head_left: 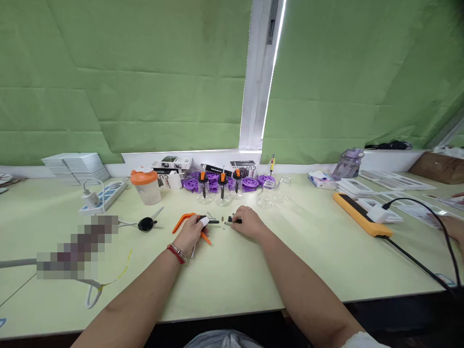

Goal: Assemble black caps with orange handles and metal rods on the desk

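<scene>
Grips one orange-handled tool (181, 221) in the left hand (192, 233), fingers wrapped shut round the handles, one fingertip capped in white. Pinches one small black part (232, 220) with the right hand (249, 222), fingertips drawn narrow on it, palm down on the desk (232, 280). Between the hands, at mid-desk: one short black piece (213, 221) just at 3 o'clock of the left hand, and one tiny spring (226, 224) just beside the small black part at its 8 o'clock. Wears one red bracelet (177, 253) on the left wrist.

At 12 o'clock of the hands, near the back edge: three glass flasks (222, 192) with orange-and-black tops, upright in a row, in front of a cluster of purple spools (250, 183), too bunched to count. At 1 o'clock: two clear glass pieces (266, 199) without tops. At 11 o'clock: one orange-lidded cup (145, 186). At 9 o'clock of the left hand: one black key (147, 224). Further out at 10 o'clock: one white power strip (105, 195) with one white plug in it, and one stack of white booklets (76, 166). At 3 o'clock of the right hand, well apart: one orange power strip (362, 217) carrying one white adapter (377, 212) with one black cable (416, 261). At 2 o'clock: one purple bottle (348, 164). At the far right edge: one hand of another person (453, 229), low over the desk.
</scene>
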